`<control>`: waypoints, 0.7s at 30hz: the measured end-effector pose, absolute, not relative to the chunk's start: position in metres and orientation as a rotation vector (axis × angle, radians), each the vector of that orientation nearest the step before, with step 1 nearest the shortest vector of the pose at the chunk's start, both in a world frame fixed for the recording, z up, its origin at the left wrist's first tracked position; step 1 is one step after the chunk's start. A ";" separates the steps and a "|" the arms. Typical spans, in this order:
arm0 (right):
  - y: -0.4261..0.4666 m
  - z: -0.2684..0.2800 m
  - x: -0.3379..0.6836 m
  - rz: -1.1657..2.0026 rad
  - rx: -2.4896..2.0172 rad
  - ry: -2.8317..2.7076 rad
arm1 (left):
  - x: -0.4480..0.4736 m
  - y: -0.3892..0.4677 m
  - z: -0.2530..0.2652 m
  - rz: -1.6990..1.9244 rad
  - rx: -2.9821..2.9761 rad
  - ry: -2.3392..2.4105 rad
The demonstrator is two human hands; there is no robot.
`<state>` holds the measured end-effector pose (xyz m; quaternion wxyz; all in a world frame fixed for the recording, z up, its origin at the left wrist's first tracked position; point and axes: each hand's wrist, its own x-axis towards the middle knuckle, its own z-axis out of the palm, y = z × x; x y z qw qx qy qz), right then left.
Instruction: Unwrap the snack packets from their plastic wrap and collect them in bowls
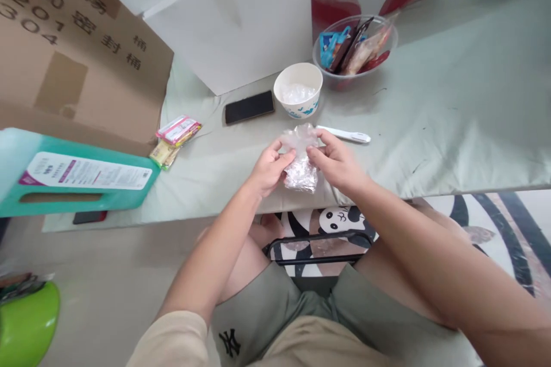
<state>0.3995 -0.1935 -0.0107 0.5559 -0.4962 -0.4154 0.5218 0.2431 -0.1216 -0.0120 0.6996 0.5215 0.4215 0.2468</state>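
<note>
Between my two hands is a crinkled clear plastic bag (302,175), shiny and bunched up, near the front edge of the table. My left hand (272,166) pinches its left side between thumb and fingers. On the other side, my right hand (333,159) grips the bag's upper right part the same way. Just beyond the hands stands a white paper bowl (298,108) with blue patterns, holding clear crumpled plastic (297,93). A white knife-like handle (350,136) lies beside my right hand, its far end partly hidden behind the fingers.
A black phone (249,108) lies left of the bowl. Behind it are a clear tub (390,49) of packaged snacks and a white box (241,28). Snack packets (178,129), a large cardboard box (107,86) and a green jug (129,198) stand to the left.
</note>
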 end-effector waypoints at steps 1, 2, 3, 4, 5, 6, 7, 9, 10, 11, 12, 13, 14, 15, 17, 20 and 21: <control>-0.191 -0.009 0.402 1.231 -1.132 -0.928 | 0.247 -0.115 -0.006 0.555 1.181 0.926; -0.188 -0.008 0.403 1.229 -1.106 -0.886 | 0.251 -0.107 0.000 0.562 1.210 0.913; -0.186 -0.007 0.405 1.229 -1.096 -0.853 | 0.254 -0.099 0.008 0.578 1.252 0.907; -0.184 -0.006 0.407 1.233 -1.099 -0.825 | 0.258 -0.090 0.017 0.600 1.303 0.912; -0.183 -0.006 0.409 1.240 -1.117 -0.802 | 0.261 -0.080 0.027 0.620 1.364 0.925; -0.183 -0.005 0.410 1.248 -1.143 -0.779 | 0.266 -0.069 0.038 0.643 1.432 0.947; -0.182 -0.004 0.412 1.254 -1.171 -0.754 | 0.271 -0.058 0.049 0.666 1.513 0.973; -0.181 -0.003 0.415 1.278 -1.206 -0.710 | 0.285 -0.033 0.072 0.676 1.758 1.035; -0.180 -0.002 0.416 1.295 -1.207 -0.695 | 0.294 -0.021 0.082 0.673 1.944 1.079; -0.179 -0.001 0.416 1.310 -1.201 -0.683 | 0.304 -0.009 0.090 0.635 2.150 1.128; -0.178 -0.001 0.416 1.322 -1.193 -0.676 | 0.314 0.002 0.095 0.547 2.315 1.160; -0.176 0.000 0.416 1.329 -1.187 -0.670 | 0.325 0.012 0.098 0.430 2.408 1.167; -0.175 0.000 0.415 1.335 -1.185 -0.668 | 0.336 0.021 0.097 0.287 2.435 1.168; -0.174 0.000 0.414 1.339 -1.188 -0.667 | 0.345 0.028 0.094 0.138 2.427 1.168; -0.173 -0.001 0.412 1.339 -1.202 -0.690 | 0.361 0.037 0.082 -0.120 2.490 1.211; -0.174 -0.004 0.409 1.325 -1.217 -0.786 | 0.374 0.038 0.062 -0.400 2.783 1.258; -0.175 -0.005 0.409 1.326 -1.221 -0.819 | 0.376 0.037 0.058 -0.508 2.827 1.220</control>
